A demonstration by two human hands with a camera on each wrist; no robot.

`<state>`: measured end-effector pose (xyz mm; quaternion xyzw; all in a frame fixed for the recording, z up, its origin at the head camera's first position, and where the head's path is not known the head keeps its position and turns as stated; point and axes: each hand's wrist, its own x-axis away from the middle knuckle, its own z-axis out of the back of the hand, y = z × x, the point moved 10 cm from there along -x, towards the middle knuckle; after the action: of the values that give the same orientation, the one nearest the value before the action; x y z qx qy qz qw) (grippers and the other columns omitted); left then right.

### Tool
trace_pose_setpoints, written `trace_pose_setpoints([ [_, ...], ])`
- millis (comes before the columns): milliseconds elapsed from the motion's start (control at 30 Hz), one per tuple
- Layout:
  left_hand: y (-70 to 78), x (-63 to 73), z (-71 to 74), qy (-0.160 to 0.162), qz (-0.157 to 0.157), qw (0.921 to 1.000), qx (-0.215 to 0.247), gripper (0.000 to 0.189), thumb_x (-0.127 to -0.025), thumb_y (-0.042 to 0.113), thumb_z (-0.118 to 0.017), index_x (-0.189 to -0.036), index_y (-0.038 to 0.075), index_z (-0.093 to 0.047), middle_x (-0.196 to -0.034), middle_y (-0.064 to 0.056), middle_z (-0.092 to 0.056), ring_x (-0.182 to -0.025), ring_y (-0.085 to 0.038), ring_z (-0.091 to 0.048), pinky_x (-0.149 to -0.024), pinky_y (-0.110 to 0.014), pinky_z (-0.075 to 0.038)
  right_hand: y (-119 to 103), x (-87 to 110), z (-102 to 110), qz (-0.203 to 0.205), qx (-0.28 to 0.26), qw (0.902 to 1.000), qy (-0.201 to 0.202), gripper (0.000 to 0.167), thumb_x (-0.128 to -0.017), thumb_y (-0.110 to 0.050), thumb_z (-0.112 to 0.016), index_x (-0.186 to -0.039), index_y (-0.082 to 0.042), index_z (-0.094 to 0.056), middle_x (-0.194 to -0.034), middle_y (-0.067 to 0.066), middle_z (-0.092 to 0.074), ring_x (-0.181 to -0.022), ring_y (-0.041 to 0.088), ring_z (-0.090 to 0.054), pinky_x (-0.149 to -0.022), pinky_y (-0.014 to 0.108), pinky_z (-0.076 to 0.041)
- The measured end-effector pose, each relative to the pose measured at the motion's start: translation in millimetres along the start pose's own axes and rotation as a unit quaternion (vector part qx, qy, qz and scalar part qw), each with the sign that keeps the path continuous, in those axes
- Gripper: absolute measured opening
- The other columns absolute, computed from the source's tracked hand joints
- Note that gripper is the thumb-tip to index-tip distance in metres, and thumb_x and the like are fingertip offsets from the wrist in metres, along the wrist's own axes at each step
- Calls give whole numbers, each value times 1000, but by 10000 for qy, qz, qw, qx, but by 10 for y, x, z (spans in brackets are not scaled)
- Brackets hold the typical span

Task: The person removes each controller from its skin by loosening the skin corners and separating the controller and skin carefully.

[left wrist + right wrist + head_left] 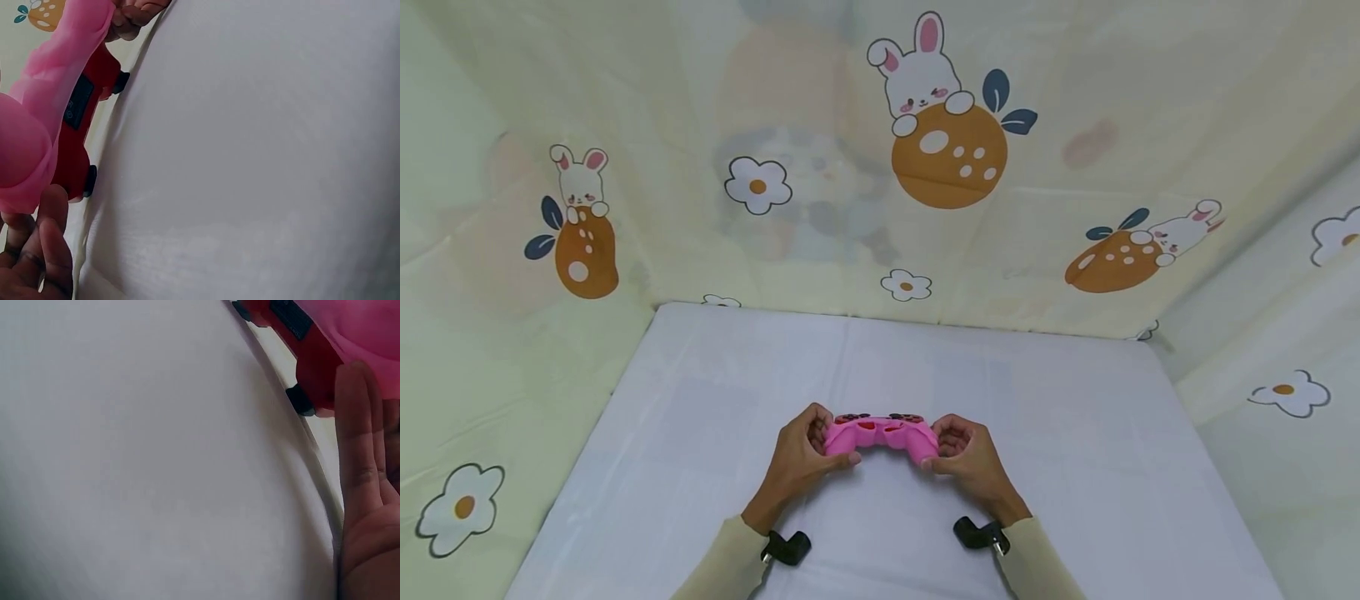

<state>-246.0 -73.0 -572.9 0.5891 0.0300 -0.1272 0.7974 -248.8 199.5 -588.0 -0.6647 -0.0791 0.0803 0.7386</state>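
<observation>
A red game controller (74,165) sits partly inside a pink soft cover (883,432), held above the table between both hands. My left hand (801,450) pinches the cover's left grip end, thumb on the near side. On the opposite end, my right hand (976,462) pinches the right grip in the same way. In the left wrist view the cover (65,53) wraps one side, while the red back with a dark label stays bare. The right wrist view shows the red body (317,365) emerging from the cover's edge beside my fingers.
A white cloth covers the table (1060,433). Pale curtains (820,250) printed with rabbits and flowers hang at the back and on both sides. A black wrist mount (786,547) is strapped to the left wrist, another (981,533) to the right.
</observation>
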Motion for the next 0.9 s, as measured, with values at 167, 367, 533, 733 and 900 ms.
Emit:
trace_pose_setpoints([
  [167, 15, -6, 7, 10, 40, 10000, -70, 61, -68, 34, -102, -101, 12, -56, -80, -4, -53, -74, -10, -50, -64, -19, -43, 4, 9, 19, -36, 28, 9999, 140, 42, -72, 9, -87, -105, 7, -63, -94, 5, -67, -82, 8, -65, -75, 19, -58],
  [367, -60, -7, 20, 49, 479, 9988, -121, 65, -67, 30, -103, -110, 14, -56, -95, -2, -60, -83, -14, -59, -74, -21, -51, -11, 5, 0, 84, 2, 9999, 74, 40, -72, 8, -89, -102, 9, -62, -90, 1, -67, -79, 6, -63, -72, 18, -57],
  [533, -46, -21, 20, 109, 465, 9987, -179, 64, -67, 31, -103, -108, 15, -56, -90, 0, -60, -79, -12, -58, -70, -21, -50, 5, 14, 23, -7, 37, 9998, 219, 38, -73, 8, -89, -101, 8, -63, -87, 1, -67, -77, 7, -62, -69, 19, -55],
  [733, 2, -28, 11, 128, 246, 9995, -151, 62, -68, 37, -103, -102, 14, -57, -83, 1, -55, -75, -10, -53, -65, -19, -46, 37, 22, 59, -68, 124, 9992, 374, 37, -74, 5, -90, -100, 7, -65, -85, 0, -68, -76, 7, -62, -67, 20, -53],
  [900, 79, -24, 20, 173, 33, 9994, -282, 61, -68, 41, -102, -98, 14, -56, -79, 3, -52, -72, -10, -51, -63, -19, -43, 42, 43, 64, -86, 162, 9987, 478, 37, -75, 1, -93, -100, 5, -66, -85, 1, -69, -75, 8, -62, -67, 20, -53],
])
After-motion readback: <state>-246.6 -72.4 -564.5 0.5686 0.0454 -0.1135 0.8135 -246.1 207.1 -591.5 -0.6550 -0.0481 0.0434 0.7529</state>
